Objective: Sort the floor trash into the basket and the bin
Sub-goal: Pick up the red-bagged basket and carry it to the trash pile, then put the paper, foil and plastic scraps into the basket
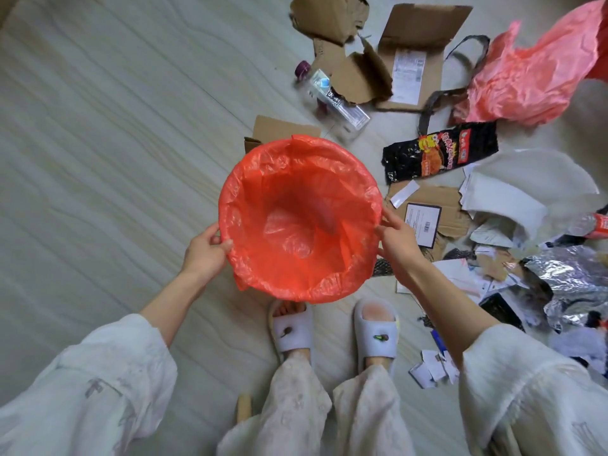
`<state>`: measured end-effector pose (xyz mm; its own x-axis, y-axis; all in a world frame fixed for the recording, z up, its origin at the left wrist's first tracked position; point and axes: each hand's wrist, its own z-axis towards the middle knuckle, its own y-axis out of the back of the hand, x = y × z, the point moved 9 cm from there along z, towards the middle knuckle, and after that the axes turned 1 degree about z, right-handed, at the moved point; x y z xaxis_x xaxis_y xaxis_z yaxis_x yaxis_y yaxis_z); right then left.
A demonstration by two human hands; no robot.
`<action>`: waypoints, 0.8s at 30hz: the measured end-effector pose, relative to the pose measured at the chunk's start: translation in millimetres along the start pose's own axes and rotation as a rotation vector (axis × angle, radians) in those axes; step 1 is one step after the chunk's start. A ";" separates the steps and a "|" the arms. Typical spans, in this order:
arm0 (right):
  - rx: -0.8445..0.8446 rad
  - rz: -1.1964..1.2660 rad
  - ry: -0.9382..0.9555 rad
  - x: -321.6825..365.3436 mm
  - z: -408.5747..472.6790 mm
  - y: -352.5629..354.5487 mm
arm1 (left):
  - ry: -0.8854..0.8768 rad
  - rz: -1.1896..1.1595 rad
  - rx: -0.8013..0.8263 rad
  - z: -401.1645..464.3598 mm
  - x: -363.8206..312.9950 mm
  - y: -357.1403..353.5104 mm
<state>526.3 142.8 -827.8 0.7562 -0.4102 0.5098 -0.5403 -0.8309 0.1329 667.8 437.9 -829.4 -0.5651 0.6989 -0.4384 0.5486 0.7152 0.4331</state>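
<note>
A round bin lined with a red plastic bag (253,169) stands on the floor in front of my feet; nothing lies inside it. My left hand (205,250) grips the bag-covered rim on the left side, thumb over the edge. My right hand (396,240) touches the rim on the right, fingers on the red plastic. Floor trash lies to the right: a black snack wrapper (441,153), torn cardboard (424,202), white paper (513,199), silver foil (572,274). No basket is in view.
Farther back lie an opened cardboard box (414,54), torn cardboard flaps (329,18), a clear plastic bottle (335,97) and a pink plastic bag (533,70). Another bottle (589,225) lies at the right edge. My slippered feet (332,327) stand just behind the bin.
</note>
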 end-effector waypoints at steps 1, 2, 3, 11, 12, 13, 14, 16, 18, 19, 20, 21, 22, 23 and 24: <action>0.021 -0.027 -0.003 -3.3 -3.5 -1.1 | 0.012 0.045 0.013 -2.0 5.0 -2.3; 0.033 -0.060 -0.006 -5.9 -8.4 -2.1 | 0.031 0.089 0.032 -5.5 9.7 -4.4; 0.036 -0.090 -0.008 -8.6 -12.1 -1.9 | 0.041 0.122 0.054 -9.8 12.5 -7.3; 0.027 -0.047 -0.015 -6.5 -76.9 14.5 | -0.010 0.179 0.024 -65.1 -15.2 -5.3; 0.006 -0.021 -0.033 -8.4 -88.1 24.4 | -0.014 0.178 0.054 -78.1 -21.7 -10.8; -0.010 0.010 -0.057 -11.6 -99.4 35.5 | -0.037 0.185 0.093 -91.8 -29.3 -18.5; -0.022 0.042 -0.077 -16.2 -109.0 45.7 | -0.069 0.204 0.130 -104.7 -37.0 -26.4; -0.047 0.105 -0.104 -27.5 -127.7 67.6 | -0.138 0.243 0.198 -129.4 -49.4 -45.8; -0.088 0.150 -0.126 -45.1 -144.5 91.2 | -0.198 0.297 0.265 -150.2 -57.8 -68.9; -0.105 0.169 -0.144 -56.5 -151.1 101.5 | -0.214 0.326 0.305 -159.2 -59.6 -81.6; -0.127 0.191 -0.160 -70.0 -157.8 114.1 | -0.223 0.361 0.350 -167.9 -59.7 -98.6; -0.142 0.197 -0.170 -80.7 -161.8 121.5 | -0.226 0.385 0.389 -173.8 -58.8 -110.5; -0.162 0.206 -0.179 -94.9 -165.1 131.1 | -0.242 0.424 0.430 -180.0 -57.0 -126.8; -0.190 0.219 -0.188 -111.7 -168.5 143.5 | -0.265 0.474 0.471 -185.2 -53.5 -146.0; -0.206 0.230 -0.195 -126.0 -167.9 149.3 | -0.287 0.531 0.492 -186.4 -49.7 -157.6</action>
<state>288.4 133.6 -729.5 0.6516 -0.6579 0.3775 -0.7525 -0.6233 0.2126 494.6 289.7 -729.1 -0.0058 0.8740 -0.4859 0.9495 0.1573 0.2716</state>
